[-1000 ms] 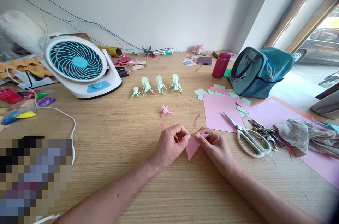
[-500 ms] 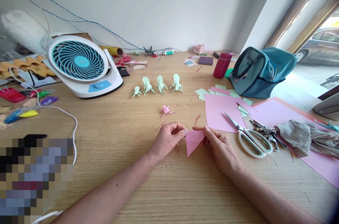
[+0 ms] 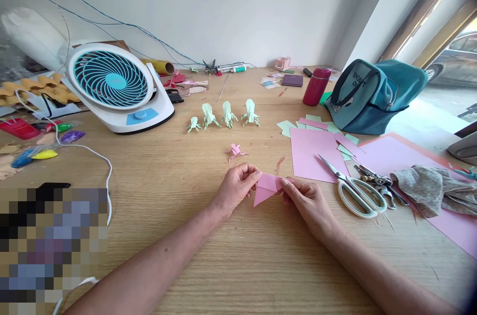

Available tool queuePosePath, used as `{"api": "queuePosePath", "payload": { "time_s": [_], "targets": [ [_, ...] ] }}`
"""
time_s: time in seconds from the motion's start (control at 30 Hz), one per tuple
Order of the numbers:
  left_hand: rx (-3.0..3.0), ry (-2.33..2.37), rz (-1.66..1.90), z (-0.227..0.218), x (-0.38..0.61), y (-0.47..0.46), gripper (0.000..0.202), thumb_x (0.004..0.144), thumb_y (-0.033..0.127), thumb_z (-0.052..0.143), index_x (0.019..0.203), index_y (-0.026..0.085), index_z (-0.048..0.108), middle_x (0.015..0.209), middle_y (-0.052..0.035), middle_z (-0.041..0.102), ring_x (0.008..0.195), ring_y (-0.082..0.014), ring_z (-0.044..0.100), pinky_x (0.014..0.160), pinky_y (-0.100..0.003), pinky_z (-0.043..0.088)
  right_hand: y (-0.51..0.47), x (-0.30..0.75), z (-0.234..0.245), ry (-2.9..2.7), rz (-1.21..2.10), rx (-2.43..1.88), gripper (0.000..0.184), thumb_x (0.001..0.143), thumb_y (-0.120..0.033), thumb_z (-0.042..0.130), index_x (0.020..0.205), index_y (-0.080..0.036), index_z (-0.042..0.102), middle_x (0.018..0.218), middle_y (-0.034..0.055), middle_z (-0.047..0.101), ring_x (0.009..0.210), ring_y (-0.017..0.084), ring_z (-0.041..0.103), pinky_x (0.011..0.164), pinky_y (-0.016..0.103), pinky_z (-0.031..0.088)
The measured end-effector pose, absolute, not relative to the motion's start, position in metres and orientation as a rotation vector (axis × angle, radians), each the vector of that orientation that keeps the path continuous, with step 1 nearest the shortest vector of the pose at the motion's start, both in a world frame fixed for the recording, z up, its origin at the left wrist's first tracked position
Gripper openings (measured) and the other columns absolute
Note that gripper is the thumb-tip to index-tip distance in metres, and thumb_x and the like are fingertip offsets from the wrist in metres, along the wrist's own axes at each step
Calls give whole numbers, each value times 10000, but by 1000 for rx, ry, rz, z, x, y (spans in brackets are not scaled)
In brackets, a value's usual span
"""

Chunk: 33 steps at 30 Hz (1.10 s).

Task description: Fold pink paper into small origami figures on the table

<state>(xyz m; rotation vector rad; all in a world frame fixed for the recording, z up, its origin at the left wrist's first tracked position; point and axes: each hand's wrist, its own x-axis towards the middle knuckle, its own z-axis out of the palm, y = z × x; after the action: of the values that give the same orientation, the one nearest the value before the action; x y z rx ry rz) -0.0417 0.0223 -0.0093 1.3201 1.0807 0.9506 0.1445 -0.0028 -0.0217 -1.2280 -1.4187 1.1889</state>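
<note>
A piece of pink folded paper [image 3: 267, 187], roughly triangular with its point down and to the left, is held just above the table between both hands. My left hand [image 3: 238, 186] pinches its upper left corner with thumb and forefinger. On the right side, the thumb and fingers of my right hand [image 3: 307, 200] are closed on the other end; those fingertips are partly hidden behind the paper. Just beyond my left hand stands a small pink origami figure [image 3: 235, 152]. Several pale green origami figures [image 3: 228, 114] form a row farther back.
White-handled scissors [image 3: 361, 196] and a bunch of keys [image 3: 378, 185] lie right of my right hand, by pink sheets [image 3: 316, 151] and green paper pieces. A grey cloth [image 3: 428, 191], blue backpack [image 3: 372, 96] and red flask [image 3: 316, 86] are at right. A fan [image 3: 115, 86] stands left.
The pink paper has turned in my fingers, so its lower point has swung left and a crease across it shows more clearly. The whole view has shifted slightly.
</note>
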Motion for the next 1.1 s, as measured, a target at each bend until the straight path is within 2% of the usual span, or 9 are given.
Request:
{"api": "queuePosePath", "payload": {
  "time_s": [0.1, 0.17, 0.3, 0.37, 0.43, 0.6, 0.87, 1.1],
  "targets": [
    [1391, 1034, 918, -8, -41, 21, 340, 842, 482, 579, 765, 150, 578, 622, 32, 516, 532, -78, 428, 496, -196, 336, -2, 147, -27, -1288, 1246, -1198, 451, 874, -571, 581, 677, -177, 680, 603, 7, 559, 580, 132, 447, 559, 262, 327],
    [1447, 1023, 907, -8, -41, 21, 333, 835, 459, 592, 715, 151, 566, 607, 34, 503, 534, -80, 419, 508, -206, 329, -1, 148, -31, -1235, 1270, -1166, 427, 879, -549, 594, 694, -175, 687, 638, 15, 579, 593, 129, 450, 556, 256, 325],
    [1537, 1056, 934, -8, -42, 23, 301, 843, 365, 581, 637, 164, 492, 587, 46, 446, 558, -86, 390, 540, -218, 312, 0, 151, -32, -1226, 1280, -1137, 418, 885, -533, 599, 667, -180, 645, 613, -7, 523, 578, 120, 419, 538, 252, 314],
    [1586, 1063, 939, -6, -42, 22, 290, 834, 308, 582, 612, 168, 457, 581, 54, 409, 562, -85, 363, 546, -219, 294, -1, 150, -27, -1250, 1261, -1150, 379, 886, -525, 603, 716, -189, 649, 618, -22, 496, 575, 116, 405, 540, 251, 315],
    [1651, 1051, 929, -3, -41, 19, 270, 826, 254, 577, 605, 166, 449, 589, 54, 403, 575, -84, 359, 553, -217, 290, -2, 148, -22, -1296, 1268, -1149, 335, 868, -515, 631, 790, -192, 675, 662, -16, 529, 606, 122, 432, 562, 252, 336],
    [1790, 1049, 889, -1, -37, 11, 217, 858, 224, 530, 651, 162, 505, 609, 47, 450, 574, -84, 401, 535, -201, 317, -3, 142, -18, -1268, 1390, -1082, 340, 799, -515, 707, 749, -184, 653, 687, 2, 579, 615, 130, 465, 555, 251, 359],
    [1730, 1193, 1116, -8, -40, 14, 204, 873, 300, 596, 732, 153, 602, 659, 17, 580, 579, -89, 481, 542, -192, 375, -5, 144, -26, -1016, 1334, -1029, 237, 832, -434, 713, 869, -217, 624, 756, -10, 583, 642, 124, 485, 603, 239, 403],
    [1633, 1166, 1233, -4, -34, 7, 147, 830, 284, 660, 777, 151, 627, 689, 3, 604, 598, -95, 515, 532, -189, 398, -7, 143, -26, -1026, 1294, -1003, 208, 852, -417, 697, 876, -229, 613, 737, -19, 554, 623, 124, 455, 601, 240, 395]
  ]
}}
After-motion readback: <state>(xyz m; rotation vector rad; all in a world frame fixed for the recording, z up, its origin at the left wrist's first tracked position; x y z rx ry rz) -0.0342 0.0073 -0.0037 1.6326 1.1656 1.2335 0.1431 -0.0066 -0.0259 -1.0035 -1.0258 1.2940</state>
